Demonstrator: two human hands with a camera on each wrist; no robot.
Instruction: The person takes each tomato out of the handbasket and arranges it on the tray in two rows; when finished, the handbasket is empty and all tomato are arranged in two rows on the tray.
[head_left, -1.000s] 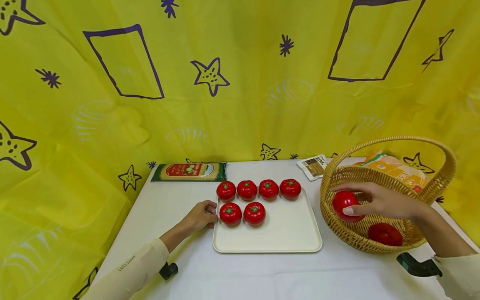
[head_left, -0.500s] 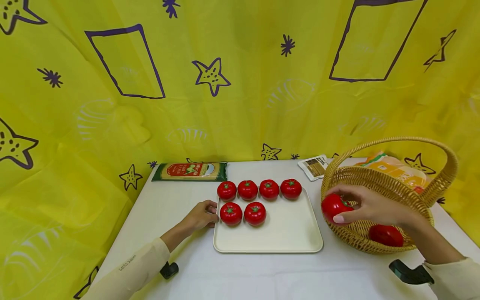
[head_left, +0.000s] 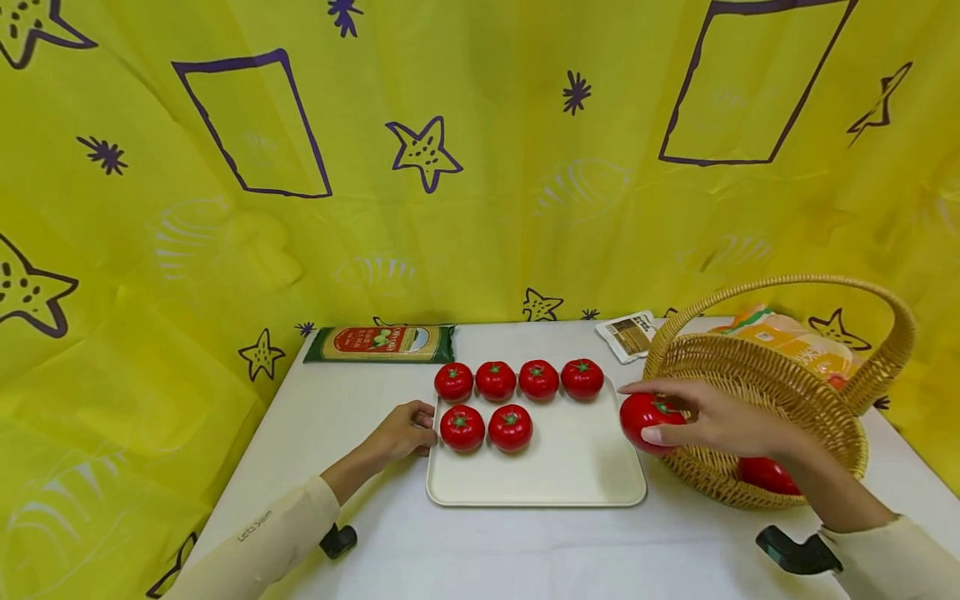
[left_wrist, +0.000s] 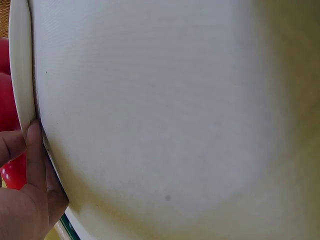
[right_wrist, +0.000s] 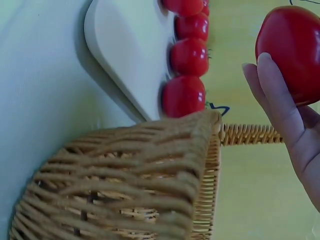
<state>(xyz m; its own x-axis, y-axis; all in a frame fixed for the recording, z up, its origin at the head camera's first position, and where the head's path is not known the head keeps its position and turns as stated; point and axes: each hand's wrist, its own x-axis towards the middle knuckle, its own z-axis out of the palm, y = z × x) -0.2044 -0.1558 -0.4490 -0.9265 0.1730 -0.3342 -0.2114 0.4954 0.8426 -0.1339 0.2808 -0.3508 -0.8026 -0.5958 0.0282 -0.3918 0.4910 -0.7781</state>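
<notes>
My right hand (head_left: 708,421) grips a red tomato (head_left: 647,422) with a green stem, held above the gap between the tray's right edge and the wicker basket (head_left: 693,479). In the right wrist view that tomato (right_wrist: 295,52) is pinched between fingers and thumb, higher than the basket's rim. My left hand (head_left: 401,432) holds the left rim of the cream tray (head_left: 570,479); the left wrist view has its fingers and thumb pinching that rim (left_wrist: 24,75). On the tray stand several tomatoes (head_left: 495,381) in a back row and two tomatoes (head_left: 510,427) in front. Another tomato (head_left: 767,475) lies inside the basket, partly behind my right forearm.
A green packet (head_left: 378,344) lies at the back left of the white table (head_left: 517,550). Near the back right are a small white packet (head_left: 628,335) and an orange bag (head_left: 795,337) behind the basket. The basket's tall handle (head_left: 787,281) arches over it. A yellow curtain (head_left: 480,233) hangs behind.
My right hand has lifted the tomato out of the basket and carried it left over the basket's rim toward the tray's right edge. My left hand stays at the tray.
</notes>
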